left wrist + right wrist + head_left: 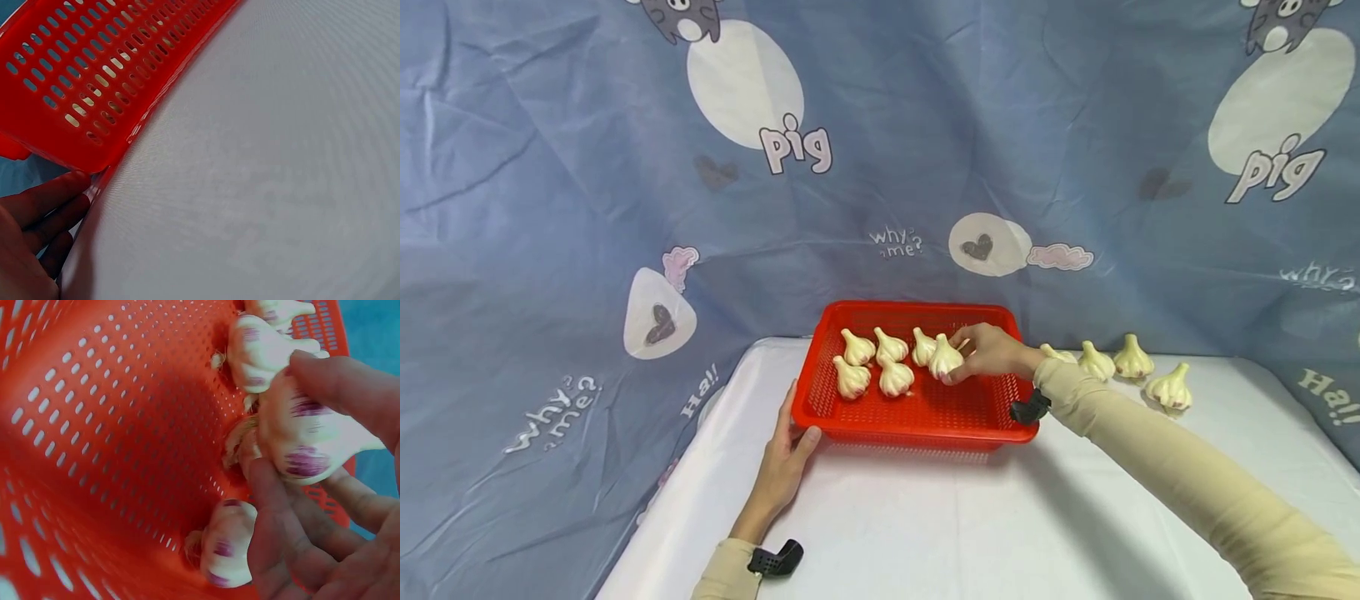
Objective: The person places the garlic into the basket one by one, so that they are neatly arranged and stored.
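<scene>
In the head view a red plastic basket (925,435) stands on a white-covered table. My right hand (991,350) is over its right half, pinching a garlic bulb (945,358) between thumb and fingers. The right wrist view shows that bulb (306,434) close up, purple-streaked, with other garlic bulbs (253,353) in the basket behind it. Several garlic bulbs (853,377) lie in the basket's left half and middle. My left hand (786,458) rests against the basket's front left corner, its fingers fairly straight along the outer side and its thumb near the front rim.
Several more garlic bulbs (1168,388) lie on the white tablecloth (925,525) right of the basket, partly behind the right forearm. A blue printed cloth (880,183) hangs behind the table and down its left side.
</scene>
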A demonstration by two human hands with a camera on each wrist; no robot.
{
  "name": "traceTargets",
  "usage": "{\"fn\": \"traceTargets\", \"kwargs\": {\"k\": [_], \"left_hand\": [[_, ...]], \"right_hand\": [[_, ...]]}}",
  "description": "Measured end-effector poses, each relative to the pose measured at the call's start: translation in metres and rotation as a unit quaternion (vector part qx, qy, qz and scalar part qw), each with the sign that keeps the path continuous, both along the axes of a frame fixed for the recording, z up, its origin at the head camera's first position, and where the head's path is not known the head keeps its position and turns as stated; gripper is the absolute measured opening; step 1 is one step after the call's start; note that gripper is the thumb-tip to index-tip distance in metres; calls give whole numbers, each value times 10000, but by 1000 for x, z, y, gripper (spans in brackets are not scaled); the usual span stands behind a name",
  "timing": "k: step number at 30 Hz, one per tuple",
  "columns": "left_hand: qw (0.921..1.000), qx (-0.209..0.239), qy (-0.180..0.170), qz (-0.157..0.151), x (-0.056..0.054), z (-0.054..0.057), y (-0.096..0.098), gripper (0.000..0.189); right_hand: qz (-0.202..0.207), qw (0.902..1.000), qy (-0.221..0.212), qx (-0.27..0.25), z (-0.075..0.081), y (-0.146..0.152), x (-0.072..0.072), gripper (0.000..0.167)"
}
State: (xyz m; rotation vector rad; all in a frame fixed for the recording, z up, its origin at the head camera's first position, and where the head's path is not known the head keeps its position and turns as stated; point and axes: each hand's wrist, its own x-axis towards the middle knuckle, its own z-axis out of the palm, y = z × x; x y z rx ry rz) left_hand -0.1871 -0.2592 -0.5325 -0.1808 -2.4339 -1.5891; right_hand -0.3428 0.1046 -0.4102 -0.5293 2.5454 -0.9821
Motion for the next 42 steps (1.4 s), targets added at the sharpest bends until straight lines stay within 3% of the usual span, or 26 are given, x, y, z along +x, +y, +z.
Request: {"fn": "traceTargets", "kwargs": {"k": [5,10,27,37,42], "left_hand": [[10000,31,-38,19,-2,2,1,83],[9999,122,-29,-44,-3,2,2,82],[10000,24,55,-49,-2,1,3,83],[9999,-3,145,-35,-1,2,1,82],[9999,40,95,-54,0,0,0,82]], "right_hand": [[366,9982,274,398,-3,-6,-4,67],[598,9953,603,476,-9,-10,-8,63],[309,9910,919,921,-28,-17,-5,66],[98,9846,1180,1285,-34,-23,-6,68],[201,9786,1396,1500,-38,-24,-6,70]]}}
